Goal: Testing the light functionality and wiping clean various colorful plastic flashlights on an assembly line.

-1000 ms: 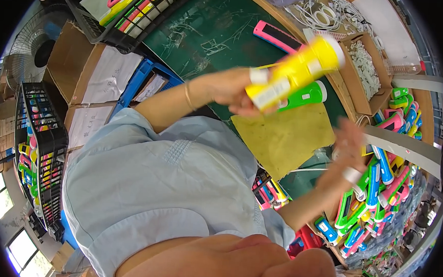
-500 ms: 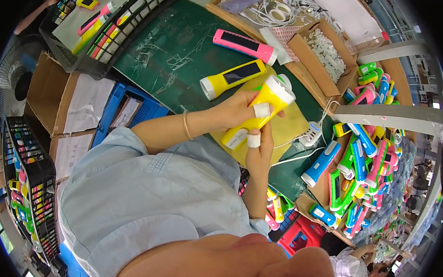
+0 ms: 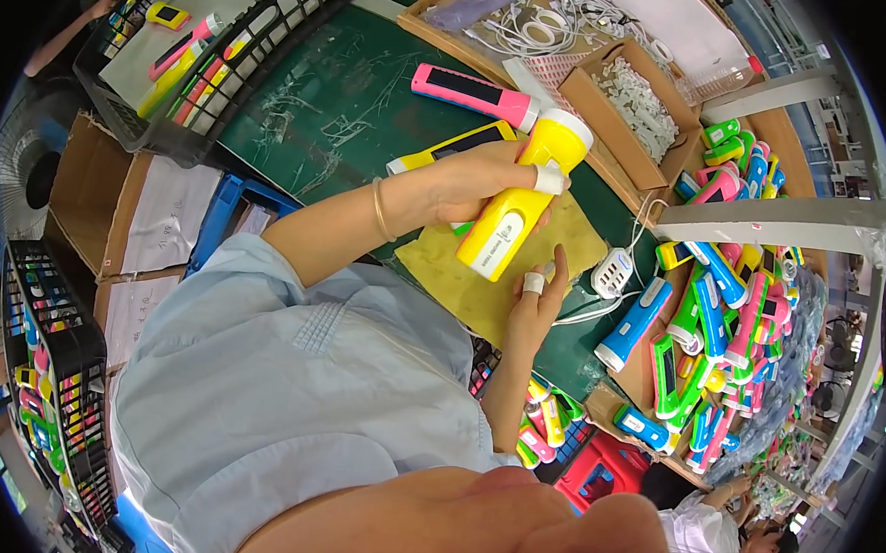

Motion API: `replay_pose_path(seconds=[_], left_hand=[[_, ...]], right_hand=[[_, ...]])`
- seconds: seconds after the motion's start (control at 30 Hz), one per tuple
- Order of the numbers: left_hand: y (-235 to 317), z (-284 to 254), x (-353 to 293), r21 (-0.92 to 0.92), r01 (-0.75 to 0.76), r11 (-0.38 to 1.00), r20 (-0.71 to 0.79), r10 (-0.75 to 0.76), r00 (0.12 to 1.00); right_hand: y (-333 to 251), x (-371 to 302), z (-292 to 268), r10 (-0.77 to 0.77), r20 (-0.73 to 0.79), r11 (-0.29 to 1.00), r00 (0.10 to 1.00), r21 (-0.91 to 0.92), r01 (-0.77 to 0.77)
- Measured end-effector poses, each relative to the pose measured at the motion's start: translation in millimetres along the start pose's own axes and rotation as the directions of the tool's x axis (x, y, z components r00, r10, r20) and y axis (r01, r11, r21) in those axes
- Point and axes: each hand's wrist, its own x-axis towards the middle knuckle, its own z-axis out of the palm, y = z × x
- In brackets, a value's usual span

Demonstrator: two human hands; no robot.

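My left hand [image 3: 478, 183] grips a yellow flashlight [image 3: 501, 224] around its body. Its broad white head points up and to the right, and a white oval switch plate faces up. White tape wraps my left thumb. A bit of green shows behind the held flashlight, too hidden to name. Below and to the right, my right hand [image 3: 540, 307] is apart from it, fingers spread, one finger taped. Both hands are over a yellow mat [image 3: 434, 266] on the green bench. Beyond my left hand lie another yellow flashlight [image 3: 480, 136], partly covered, and a pink flashlight [image 3: 470, 91] with a dark panel.
A white multi-port charger [image 3: 614, 272] with cables lies right of the mat, beside a blue flashlight [image 3: 633, 325]. Many coloured flashlights [image 3: 706, 330] are heaped at right. A cardboard box [image 3: 637, 111] of small white parts stands at the back; a black crate [image 3: 213, 74] is far left.
My right hand has let go of the yellow flashlight and moved down, opening its fingers. My left hand keeps hold and has lifted the flashlight slightly, turning its switch side up.
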Motion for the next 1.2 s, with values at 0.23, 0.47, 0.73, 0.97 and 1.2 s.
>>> replay_pose_path(seconds=[0.23, 0.47, 0.73, 0.97, 1.2], left_hand=[[-6.5, -8.0, 1.4, -0.201, 0.052, 0.978, 0.008, -0.051, 0.999], [-10.4, -10.5, 8.6, -0.046, -0.032, 0.998, -0.201, 0.022, 0.979], [45.9, -22.2, 27.6, 0.974, -0.062, 0.218, -0.126, 0.748, 0.651], [50.9, -59.8, 40.4, 0.182, -0.159, 0.970, -0.078, 0.176, 0.981], [12.1, -34.8, -8.0, -0.028, -0.155, 0.987, 0.091, 0.157, 0.983]], right_hand=[[5.2, -4.0, 2.4, -0.043, -0.081, 0.999, 0.996, -0.023, 0.041], [1.5, 0.0, -0.5, 0.015, 0.082, 0.999, 0.997, -0.049, -0.011], [-30.5, 26.1, -10.7, -0.038, 0.031, 0.948, 0.999, 0.316, 0.026], [-39.9, 33.3, 2.6, -0.101, 0.142, 0.905, 0.985, 0.423, 0.032], [-84.8, 28.1, 40.7, -0.574, 0.225, 0.694, 0.787, -0.376, 0.614]])
